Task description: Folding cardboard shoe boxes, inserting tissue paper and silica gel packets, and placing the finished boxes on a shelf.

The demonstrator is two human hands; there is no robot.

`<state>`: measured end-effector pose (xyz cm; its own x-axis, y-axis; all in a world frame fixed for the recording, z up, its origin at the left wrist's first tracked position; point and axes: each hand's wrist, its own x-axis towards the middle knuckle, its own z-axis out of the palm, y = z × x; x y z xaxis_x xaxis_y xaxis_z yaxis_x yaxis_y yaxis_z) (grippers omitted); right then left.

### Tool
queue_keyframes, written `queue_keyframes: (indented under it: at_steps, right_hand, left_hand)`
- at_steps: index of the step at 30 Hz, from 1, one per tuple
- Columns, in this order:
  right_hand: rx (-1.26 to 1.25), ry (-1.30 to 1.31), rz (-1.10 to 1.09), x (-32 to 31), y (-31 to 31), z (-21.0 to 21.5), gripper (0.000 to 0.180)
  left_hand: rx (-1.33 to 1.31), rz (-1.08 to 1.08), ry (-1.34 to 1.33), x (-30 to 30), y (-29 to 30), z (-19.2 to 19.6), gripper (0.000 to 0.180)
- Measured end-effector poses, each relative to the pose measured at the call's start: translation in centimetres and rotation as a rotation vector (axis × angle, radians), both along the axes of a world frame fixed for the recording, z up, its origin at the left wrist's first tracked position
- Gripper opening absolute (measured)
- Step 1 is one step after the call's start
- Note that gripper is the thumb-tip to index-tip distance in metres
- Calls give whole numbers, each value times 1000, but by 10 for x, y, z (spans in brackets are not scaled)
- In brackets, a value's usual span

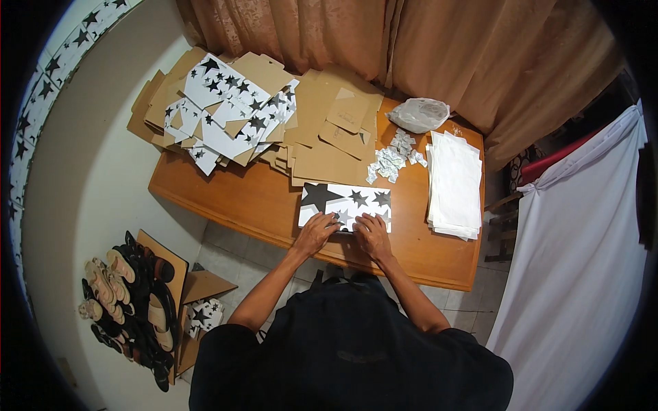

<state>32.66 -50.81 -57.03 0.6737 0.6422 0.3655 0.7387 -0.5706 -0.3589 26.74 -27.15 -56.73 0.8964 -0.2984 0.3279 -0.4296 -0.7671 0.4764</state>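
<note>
In front of me at the table's near edge lies a closed white cardboard box [348, 196] printed with black and grey stars. My left hand [317, 233] is at the near left part of the box, its fingers bent over the near edge of the lid. Further right, my right hand [372, 236] grips the same near edge, its fingers curled onto the top. A short gap separates the two hands, and a small dark notch shows in the box's front between them. The thumbs are mostly hidden.
Flat star-printed box blanks [226, 96] and brown cardboard sheets [329, 161] cover the wooden table's [226, 195] far left and middle. Small white packets [391, 161], a clear plastic bag [419, 114] and stacked white paper [456, 181] lie right. Several shoes [130, 294] sit on cardboard at lower left.
</note>
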Motion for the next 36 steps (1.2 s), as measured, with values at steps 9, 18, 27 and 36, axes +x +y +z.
queue_keyframes:
  at_steps: [9, 18, 27, 36]
  right_hand:
    - [-97, -14, 142, -10, 0, 3, 33]
    - [-63, -119, 148, -15, 4, -7, 42]
    - [-64, -156, 153, -22, 3, -9, 38]
    - [-114, -231, 142, -22, 4, -15, 38]
  left_hand:
    - [1, -16, 3, -3, 0, -3, 34]
    - [48, 30, -5, -4, -9, -3, 27]
    - [-11, 85, 3, -7, -12, -2, 36]
    - [-25, 56, 41, -4, -7, -7, 34]
